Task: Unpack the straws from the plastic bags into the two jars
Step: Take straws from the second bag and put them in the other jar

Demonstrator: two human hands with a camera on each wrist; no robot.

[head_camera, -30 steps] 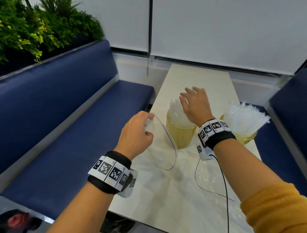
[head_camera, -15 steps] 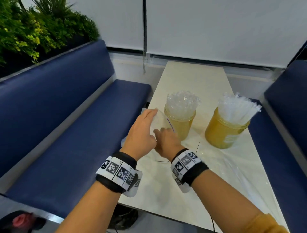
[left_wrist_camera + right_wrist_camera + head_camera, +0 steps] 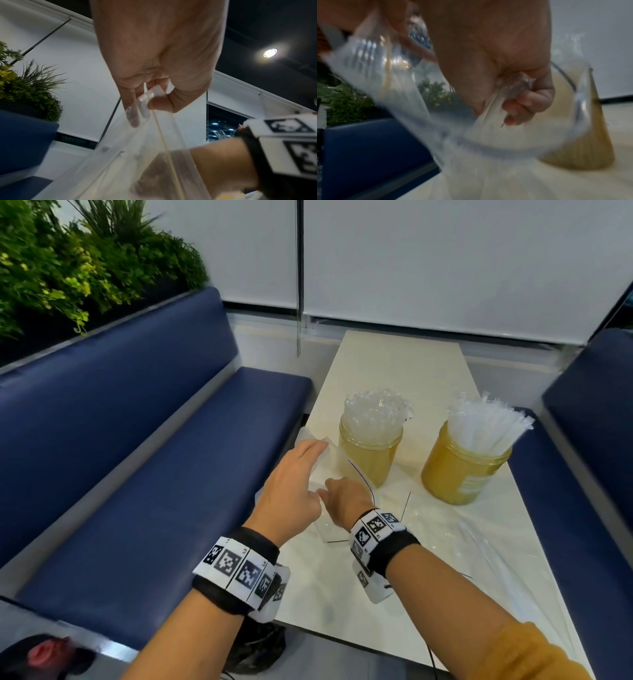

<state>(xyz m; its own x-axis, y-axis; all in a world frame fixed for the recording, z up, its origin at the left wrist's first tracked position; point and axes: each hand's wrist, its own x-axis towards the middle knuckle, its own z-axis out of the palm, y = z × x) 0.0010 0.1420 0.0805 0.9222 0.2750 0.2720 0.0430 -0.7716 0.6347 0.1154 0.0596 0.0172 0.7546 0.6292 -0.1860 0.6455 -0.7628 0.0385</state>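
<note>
Head view, step: both jars look full, straws out; hands now deal with an emptied clear plastic bag just left of the left jar.
Head view, left hand: fingers fairly straight, laid over the bag's upper edge, left of the left jar.
Head view, right hand: curled, near side of the left jar, low over the table; grip hidden here.
Head view, straws: clear wrapped bundle upright in the left jar; a second bundle fans rightward from the right jar, well right of the left jar.
Head view, other bag: flat clear film on the table, near side of the right jar.
Left wrist view: left hand pinches the bag's rim strip between thumb and fingers; film hangs below.
Right wrist view: blurred; right hand has fingers curled round a bunched fold of the bag; amber jar just beyond.
Next move, judgement: bag looks empty, so flatten or set it aside clear of the left jar; film is limp and slippery, keep both pinches and avoid brushing the straw tops.
</note>
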